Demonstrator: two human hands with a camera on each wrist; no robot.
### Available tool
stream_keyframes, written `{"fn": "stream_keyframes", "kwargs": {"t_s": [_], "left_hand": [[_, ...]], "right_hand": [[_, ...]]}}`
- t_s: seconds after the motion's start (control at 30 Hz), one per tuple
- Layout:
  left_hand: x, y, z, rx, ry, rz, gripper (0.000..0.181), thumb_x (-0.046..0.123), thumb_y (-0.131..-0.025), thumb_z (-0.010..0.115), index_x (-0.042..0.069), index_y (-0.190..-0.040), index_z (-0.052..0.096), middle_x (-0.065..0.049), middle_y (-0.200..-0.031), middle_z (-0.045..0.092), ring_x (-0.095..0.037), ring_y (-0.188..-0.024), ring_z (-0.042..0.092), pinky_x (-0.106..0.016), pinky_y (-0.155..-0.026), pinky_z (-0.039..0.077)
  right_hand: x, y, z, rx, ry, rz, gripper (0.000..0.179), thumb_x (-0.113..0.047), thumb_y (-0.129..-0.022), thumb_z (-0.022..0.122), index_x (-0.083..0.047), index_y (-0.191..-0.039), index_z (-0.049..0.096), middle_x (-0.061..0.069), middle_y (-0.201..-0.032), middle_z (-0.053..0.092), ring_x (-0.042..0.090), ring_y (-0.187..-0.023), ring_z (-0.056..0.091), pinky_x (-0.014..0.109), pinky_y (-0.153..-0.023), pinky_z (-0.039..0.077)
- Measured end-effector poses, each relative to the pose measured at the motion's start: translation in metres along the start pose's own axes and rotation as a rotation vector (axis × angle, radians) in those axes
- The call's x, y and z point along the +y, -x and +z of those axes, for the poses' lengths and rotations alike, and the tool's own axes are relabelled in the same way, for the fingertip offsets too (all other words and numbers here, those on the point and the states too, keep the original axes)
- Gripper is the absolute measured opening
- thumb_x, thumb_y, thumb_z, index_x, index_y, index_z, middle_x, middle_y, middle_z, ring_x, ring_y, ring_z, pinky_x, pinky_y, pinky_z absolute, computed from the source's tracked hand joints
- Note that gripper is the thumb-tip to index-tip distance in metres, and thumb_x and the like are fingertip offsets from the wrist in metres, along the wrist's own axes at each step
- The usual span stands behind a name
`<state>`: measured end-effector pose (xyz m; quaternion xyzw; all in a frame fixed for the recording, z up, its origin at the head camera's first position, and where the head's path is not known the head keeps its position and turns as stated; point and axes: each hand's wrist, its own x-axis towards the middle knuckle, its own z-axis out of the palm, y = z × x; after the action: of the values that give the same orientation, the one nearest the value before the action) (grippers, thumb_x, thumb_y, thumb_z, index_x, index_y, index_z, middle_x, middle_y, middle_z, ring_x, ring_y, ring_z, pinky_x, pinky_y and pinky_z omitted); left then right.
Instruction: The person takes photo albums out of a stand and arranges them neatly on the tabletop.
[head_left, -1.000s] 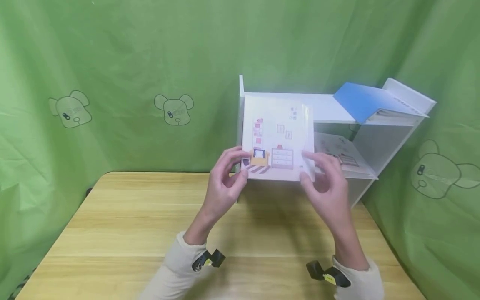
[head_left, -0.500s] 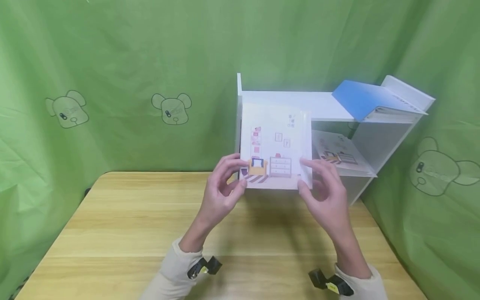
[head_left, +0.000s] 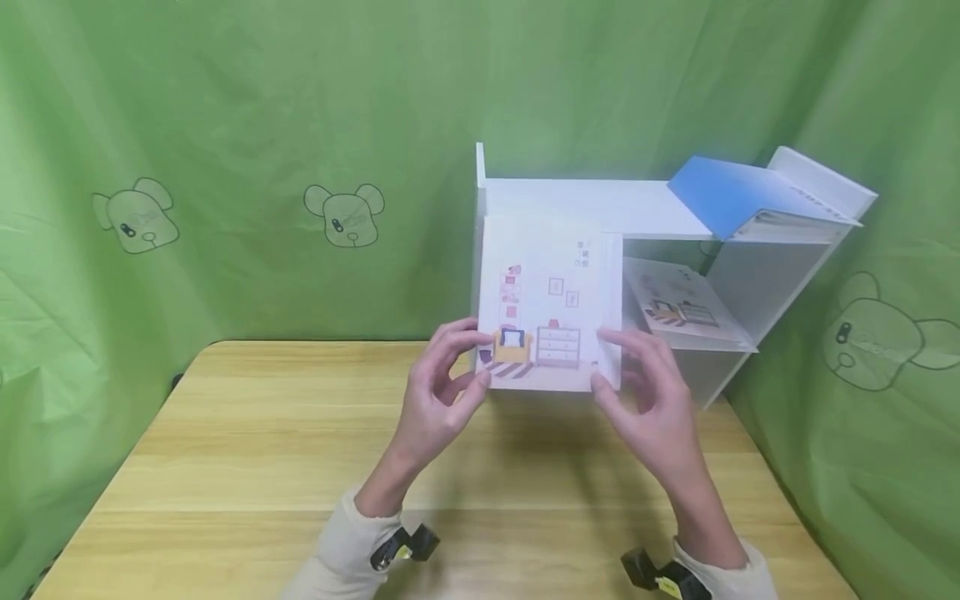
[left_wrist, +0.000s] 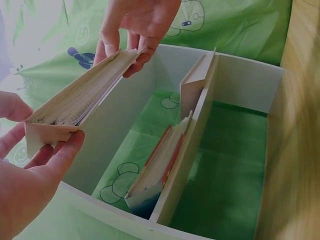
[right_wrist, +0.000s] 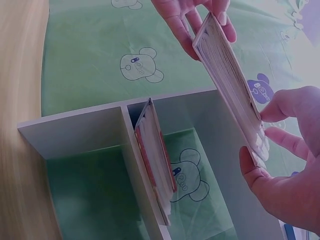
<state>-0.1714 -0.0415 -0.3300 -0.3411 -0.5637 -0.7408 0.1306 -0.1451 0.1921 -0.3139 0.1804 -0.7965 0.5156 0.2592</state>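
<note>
Both hands hold a thick white book [head_left: 551,317], its cover printed with an armchair and a chest of drawers. The left hand [head_left: 442,387] pinches the lower left corner between thumb and fingers, and the right hand [head_left: 652,400] does the same at the lower right. In the left wrist view the page edges of the book [left_wrist: 82,92] show between the two hands. The book is tilted in front of a white shelf unit [head_left: 577,204], level with its upper board in the head view, and hides the left part of the middle level.
A blue folder [head_left: 731,196] lies on the shelf's top at the right. Another illustrated book [head_left: 686,304] lies on the middle board below it. In the left wrist view, a red-edged book [left_wrist: 160,165] and a pale book [left_wrist: 195,82] rest on that board. Wooden table [head_left: 285,450] underneath.
Both hands have lowered the book somewhat toward the person, baring more of the shelf's top board. Their pinch on its lower corners stays the same.
</note>
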Motion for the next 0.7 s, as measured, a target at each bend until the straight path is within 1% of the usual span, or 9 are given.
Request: {"fn": "stream_keyframes", "kwargs": {"t_s": [0.13, 0.23, 0.4, 0.57, 0.7], "left_hand": [[-0.002, 0.004, 0.0, -0.002, 0.011, 0.004, 0.037, -0.023, -0.079, 0.049, -0.016, -0.115, 0.049, -0.028, -0.128, 0.038, -0.036, -0.121, 0.046, -0.046, -0.091, 0.051], [-0.004, 0.007, 0.0, -0.002, 0.011, -0.003, 0.037, -0.023, -0.078, 0.049, -0.016, -0.115, 0.049, -0.028, -0.128, 0.038, -0.036, -0.121, 0.046, -0.045, -0.09, 0.051], [-0.005, 0.011, 0.001, -0.003, 0.003, -0.009, 0.038, -0.024, -0.078, 0.05, -0.016, -0.115, 0.049, -0.027, -0.128, 0.038, -0.036, -0.119, 0.047, -0.045, -0.088, 0.053], [-0.008, 0.015, 0.0, 0.006, -0.007, 0.001, 0.038, -0.024, -0.079, 0.05, -0.016, -0.115, 0.049, -0.028, -0.128, 0.038, -0.037, -0.118, 0.048, -0.044, -0.086, 0.054], [-0.02, 0.02, -0.002, 0.011, 0.004, 0.008, 0.039, -0.024, -0.079, 0.05, -0.013, -0.116, 0.05, -0.025, -0.129, 0.039, -0.036, -0.119, 0.048, -0.043, -0.087, 0.054]], "right_hand": [[0.002, 0.003, 0.0, -0.008, -0.046, 0.006, 0.051, 0.017, -0.077, 0.064, 0.002, -0.125, 0.055, 0.013, -0.126, 0.046, 0.028, -0.108, 0.05, 0.026, -0.09, 0.052], [0.002, 0.005, 0.0, -0.013, -0.053, 0.01, 0.051, 0.017, -0.077, 0.063, 0.003, -0.125, 0.055, 0.014, -0.126, 0.045, 0.026, -0.11, 0.05, 0.026, -0.091, 0.051], [0.001, 0.009, 0.0, -0.015, -0.009, -0.003, 0.05, 0.016, -0.077, 0.064, 0.002, -0.125, 0.056, 0.015, -0.125, 0.046, 0.024, -0.111, 0.049, 0.024, -0.09, 0.051], [-0.001, 0.013, 0.001, -0.021, 0.013, 0.005, 0.05, 0.015, -0.078, 0.064, 0.0, -0.125, 0.056, 0.013, -0.125, 0.046, 0.024, -0.113, 0.047, 0.023, -0.091, 0.05], [0.0, 0.016, 0.001, -0.023, 0.031, 0.019, 0.051, 0.015, -0.077, 0.065, 0.001, -0.125, 0.056, 0.013, -0.125, 0.046, 0.022, -0.113, 0.047, 0.022, -0.092, 0.05]]}}
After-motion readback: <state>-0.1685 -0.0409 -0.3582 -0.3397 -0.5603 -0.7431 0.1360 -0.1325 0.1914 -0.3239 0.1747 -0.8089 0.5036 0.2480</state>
